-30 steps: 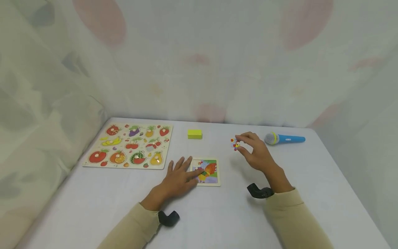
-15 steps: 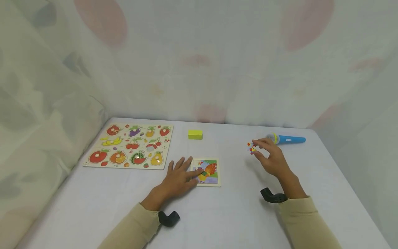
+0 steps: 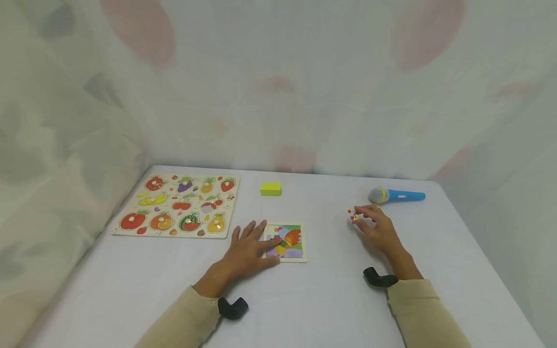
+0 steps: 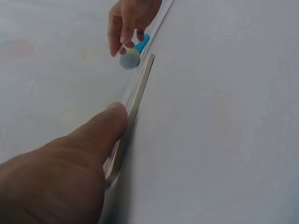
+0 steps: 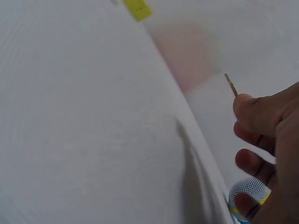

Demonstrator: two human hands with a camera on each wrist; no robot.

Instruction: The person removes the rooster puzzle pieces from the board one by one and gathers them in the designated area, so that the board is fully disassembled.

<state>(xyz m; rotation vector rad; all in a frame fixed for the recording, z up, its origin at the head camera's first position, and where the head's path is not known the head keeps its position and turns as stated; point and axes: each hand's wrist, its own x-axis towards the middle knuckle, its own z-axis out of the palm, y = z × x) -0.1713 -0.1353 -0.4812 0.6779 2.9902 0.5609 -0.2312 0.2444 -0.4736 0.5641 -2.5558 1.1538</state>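
My left hand (image 3: 244,253) lies on the left part of a small square jigsaw puzzle (image 3: 294,247) with a hen picture in a pale frame. Its fingers are extended; the index finger touches the picture and hides some of it. In the left wrist view, the thumb (image 4: 105,128) rests at the puzzle's edge, seen side-on. To the right, my right hand (image 3: 380,232) pinches a small colourful jigsaw piece (image 3: 353,216) between thumb and fingertips, above the table. From the right wrist camera, that thin piece (image 5: 230,84) appears edge-on past the thumb tip.
A fruit peg puzzle board (image 3: 176,205) lies on the left of the white table (image 3: 322,309). At the back are a yellow block (image 3: 271,189) and, just beyond my right hand, a blue toy microphone (image 3: 402,195). Pale curtains stand behind and on both sides.
My right hand has moved rightward, away from the hen puzzle, then slightly nearer and lower with the jigsaw piece still pinched. My left hand keeps its place on the puzzle.
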